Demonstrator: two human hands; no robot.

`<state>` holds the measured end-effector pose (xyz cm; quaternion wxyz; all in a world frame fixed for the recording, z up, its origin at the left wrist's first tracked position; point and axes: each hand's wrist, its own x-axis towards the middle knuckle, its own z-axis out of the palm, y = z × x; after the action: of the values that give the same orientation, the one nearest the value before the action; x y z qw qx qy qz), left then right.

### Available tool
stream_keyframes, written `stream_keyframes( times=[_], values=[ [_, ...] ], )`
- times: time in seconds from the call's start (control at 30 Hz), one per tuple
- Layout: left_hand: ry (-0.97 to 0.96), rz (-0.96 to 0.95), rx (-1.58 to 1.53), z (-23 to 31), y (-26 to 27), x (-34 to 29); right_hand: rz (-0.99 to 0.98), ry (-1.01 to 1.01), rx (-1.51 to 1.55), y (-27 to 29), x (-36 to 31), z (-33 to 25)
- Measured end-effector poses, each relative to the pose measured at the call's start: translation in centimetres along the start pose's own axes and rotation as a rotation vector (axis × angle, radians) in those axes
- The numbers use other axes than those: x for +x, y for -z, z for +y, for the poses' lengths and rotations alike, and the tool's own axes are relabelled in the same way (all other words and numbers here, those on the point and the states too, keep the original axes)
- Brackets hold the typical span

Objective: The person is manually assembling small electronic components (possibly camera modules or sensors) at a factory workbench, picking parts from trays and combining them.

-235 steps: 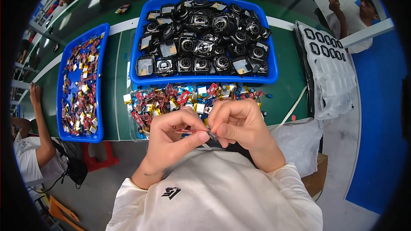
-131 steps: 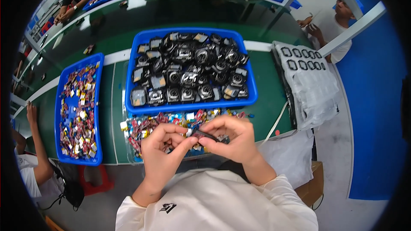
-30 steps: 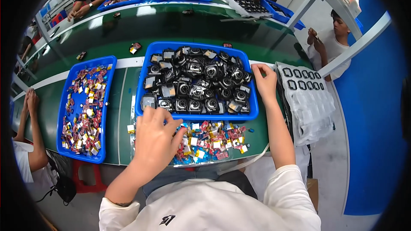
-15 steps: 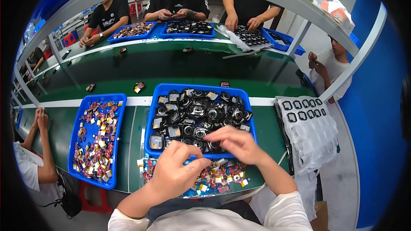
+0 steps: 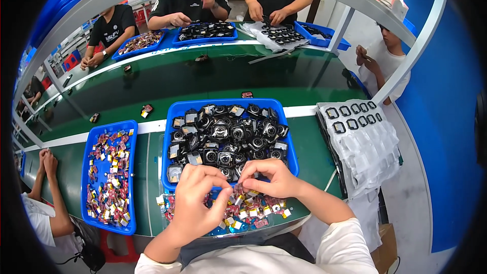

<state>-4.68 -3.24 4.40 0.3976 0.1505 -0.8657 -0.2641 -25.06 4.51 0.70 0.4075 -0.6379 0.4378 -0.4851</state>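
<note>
The left hand [image 5: 198, 205] and the right hand [image 5: 276, 178] are held in front of the body, near the close edge of a big blue tray [image 5: 292, 155]. Their fingertips are brought near each other. In the left grip, the thumb and first finger are bent, with the tips close. In the right grip, the thumb and fingers are bent toward the same spot. A small reddish piece [image 5: 238, 187] is seen by the fingertips, but it is too tiny and blurry there. It cannot be told if either grip is closed on it, or if it is just part of the heap behind.

Below the hands, a heap of small parts [image 5: 253, 213] is spread on the green bench [image 5: 310, 137]. Red, white, yellow and blue bits are mixed in it. The big blue tray is set just behind the heap and is piled with black watch-like cases [image 5: 238, 133].

At the left, a long blue tray [image 5: 109, 229] is filled with more small red, white and yellow parts. At the right, black frames [image 5: 345, 110] are laid in two rows on a white packing stack [image 5: 373, 157]. Two folded hands [image 5: 49, 162] of a co-worker are seen at the far left. Across the green top, more trays are lined up before other people.
</note>
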Motion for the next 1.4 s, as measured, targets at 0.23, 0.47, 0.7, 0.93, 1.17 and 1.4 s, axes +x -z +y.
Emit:
stream_keyframes(
  times=[0.23,0.47,0.7,0.93,1.17,1.4],
  values=[
    [0.367,-0.083,-0.248,1.0,0.1,-1.6,0.067,0.288,-0.228,-1.8,-0.3,0.1],
    [0.331,-0.094,-0.119,-0.1,-0.8,-1.9,0.02,0.184,-0.23,-1.2,0.0,0.2],
    [0.381,0.044,-0.271,-1.3,-1.7,-3.6,0.001,0.088,-0.208,-1.2,0.1,0.3],
    [0.621,0.153,-0.713,-0.1,-1.9,-4.5,0.007,0.084,-0.158,-1.1,-0.3,0.7],
    [0.398,-0.025,-0.267,-0.8,-1.5,-4.4,0.078,0.203,-0.196,-1.5,-0.1,1.3],
    [0.238,0.022,-0.176,-0.7,-1.7,-4.1,0.022,0.212,-0.102,-1.4,-0.1,0.9]
  ],
)
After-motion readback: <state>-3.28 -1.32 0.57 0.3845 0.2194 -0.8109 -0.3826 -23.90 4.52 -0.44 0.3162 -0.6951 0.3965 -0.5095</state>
